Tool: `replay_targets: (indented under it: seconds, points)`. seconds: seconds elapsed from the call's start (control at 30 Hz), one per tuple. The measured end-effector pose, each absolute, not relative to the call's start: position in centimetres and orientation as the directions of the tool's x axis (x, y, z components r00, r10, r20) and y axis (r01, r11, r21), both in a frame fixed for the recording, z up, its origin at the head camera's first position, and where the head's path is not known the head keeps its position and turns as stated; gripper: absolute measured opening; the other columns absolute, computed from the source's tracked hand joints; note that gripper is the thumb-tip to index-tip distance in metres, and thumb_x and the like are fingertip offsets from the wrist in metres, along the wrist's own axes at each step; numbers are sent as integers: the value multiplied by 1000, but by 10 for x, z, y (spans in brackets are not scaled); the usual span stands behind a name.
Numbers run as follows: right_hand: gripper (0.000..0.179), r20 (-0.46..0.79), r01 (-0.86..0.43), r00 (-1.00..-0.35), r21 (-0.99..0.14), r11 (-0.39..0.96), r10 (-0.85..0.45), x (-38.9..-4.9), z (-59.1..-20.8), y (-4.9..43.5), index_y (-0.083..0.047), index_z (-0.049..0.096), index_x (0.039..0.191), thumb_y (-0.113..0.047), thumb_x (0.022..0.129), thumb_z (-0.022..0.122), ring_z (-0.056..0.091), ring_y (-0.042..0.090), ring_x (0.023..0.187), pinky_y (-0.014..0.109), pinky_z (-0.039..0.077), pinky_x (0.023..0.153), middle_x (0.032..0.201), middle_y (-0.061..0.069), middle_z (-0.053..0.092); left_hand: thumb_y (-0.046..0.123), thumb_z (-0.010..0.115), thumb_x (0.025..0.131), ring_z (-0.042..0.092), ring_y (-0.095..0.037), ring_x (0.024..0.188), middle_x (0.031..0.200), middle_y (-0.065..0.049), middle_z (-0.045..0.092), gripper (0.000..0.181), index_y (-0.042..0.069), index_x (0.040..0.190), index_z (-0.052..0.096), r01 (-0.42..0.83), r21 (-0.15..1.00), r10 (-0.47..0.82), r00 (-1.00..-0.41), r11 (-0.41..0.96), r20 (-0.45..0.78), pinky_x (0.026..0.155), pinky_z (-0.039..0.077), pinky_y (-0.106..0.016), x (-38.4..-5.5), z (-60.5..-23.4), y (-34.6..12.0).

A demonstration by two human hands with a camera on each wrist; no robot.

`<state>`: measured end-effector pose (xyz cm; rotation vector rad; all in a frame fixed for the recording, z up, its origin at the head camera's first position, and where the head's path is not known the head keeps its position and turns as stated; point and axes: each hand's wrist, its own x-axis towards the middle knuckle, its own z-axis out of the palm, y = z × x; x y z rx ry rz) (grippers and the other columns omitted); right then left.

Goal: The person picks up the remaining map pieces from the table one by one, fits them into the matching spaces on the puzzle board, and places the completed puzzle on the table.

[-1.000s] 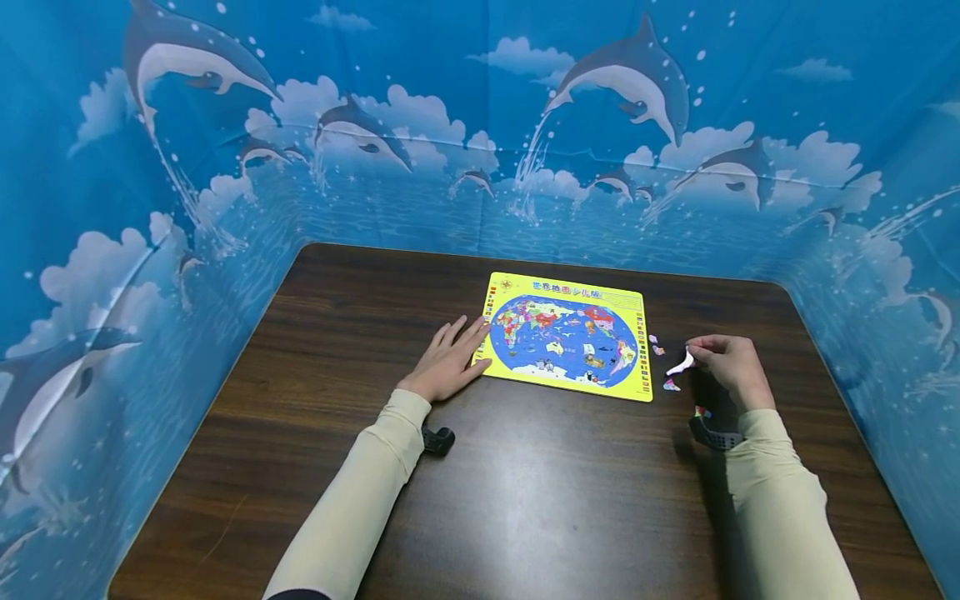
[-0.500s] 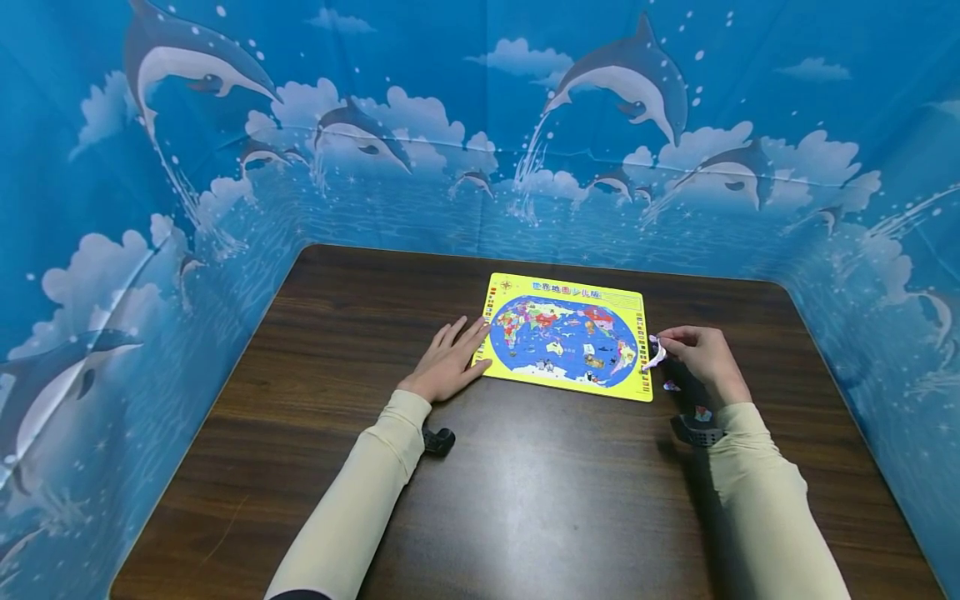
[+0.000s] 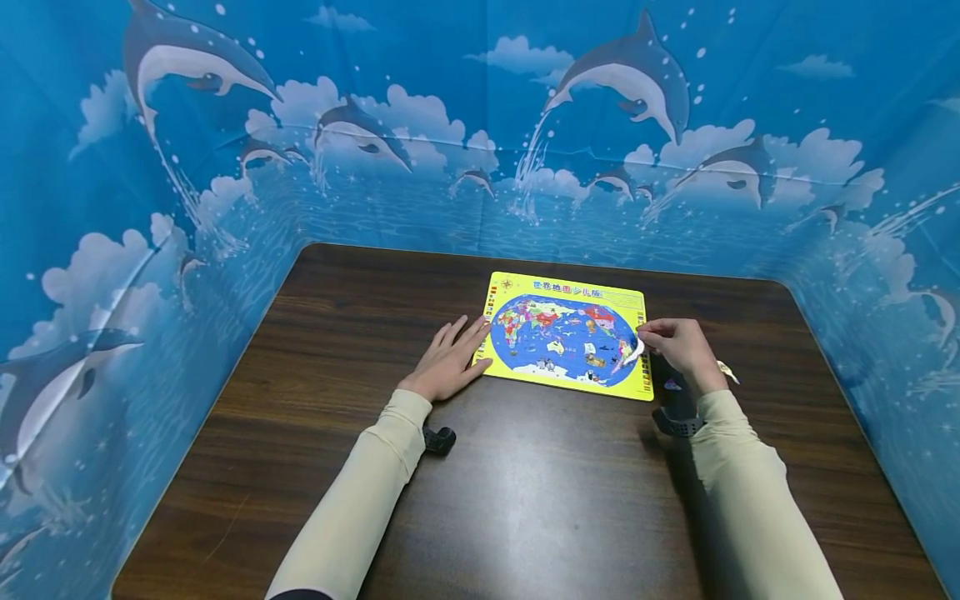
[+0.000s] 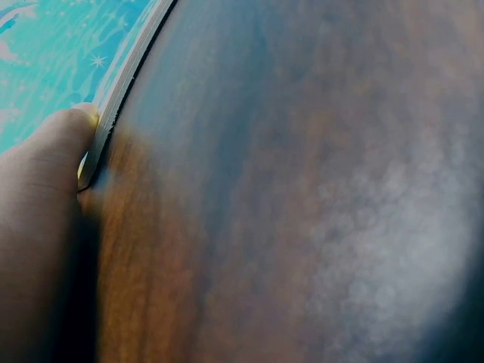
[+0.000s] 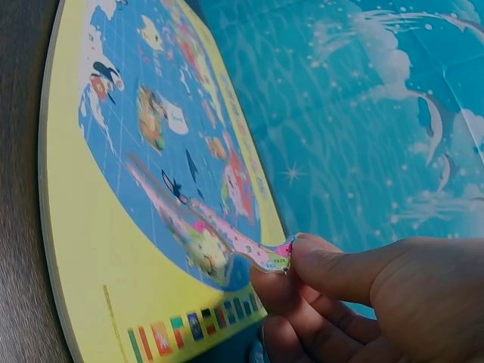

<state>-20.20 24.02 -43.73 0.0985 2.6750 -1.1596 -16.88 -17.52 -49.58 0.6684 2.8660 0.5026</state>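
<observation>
A yellow-bordered world-map jigsaw board (image 3: 570, 385) lies on the dark wooden table. My left hand (image 3: 445, 362) rests at its left side, fingers straight and spread, fingertips on the border; the left wrist view shows the thumb (image 4: 53, 162) against the board's edge. With thumb and forefinger, my right hand (image 3: 686, 352) pinches one end of a long, narrow jigsaw piece (image 5: 236, 240), pink and green on its printed face. The piece overlaps the right end of the map oval, close over the South America part in the right wrist view.
One small loose piece (image 3: 672, 384) lies right of the board. Another pale-yellow piece (image 3: 726, 372) shows just beyond the right wrist. Black wrist-camera mounts (image 3: 438, 441) sit under both wrists. A blue dolphin-print curtain (image 3: 480, 200) surrounds the table's back and sides.
My right hand has carried the pinched piece left from the table onto the board's right side. A pale-yellow piece now shows beyond the right wrist. The left hand has stayed still.
</observation>
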Motion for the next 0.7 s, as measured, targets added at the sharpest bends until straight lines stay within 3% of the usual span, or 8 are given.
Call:
replay_targets:
  seconds: [0.33, 0.7]
  points:
    - [35, -300, 197, -954, -674, 712, -20, -204, -435, 227, 3, 71, 127, -23, 104, 66, 62, 28, 97, 27, 53, 79, 119, 24, 71, 55, 38, 110, 3, -29, 165, 178, 3, 11, 71, 23, 170, 15, 401, 365, 455, -887, 840, -74, 134, 3, -53, -168, -496, -175]
    - [32, -324, 189, -945, -629, 754, -35, -205, -437, 221, 1, 74, 123, -23, 104, 66, 64, 27, 92, 33, 55, 80, 114, 22, 73, 55, 37, 110, 3, -29, 165, 178, 4, 11, 72, 23, 170, 15, 401, 352, 453, -888, 846, -77, 134, 4, -53, -168, -495, -175]
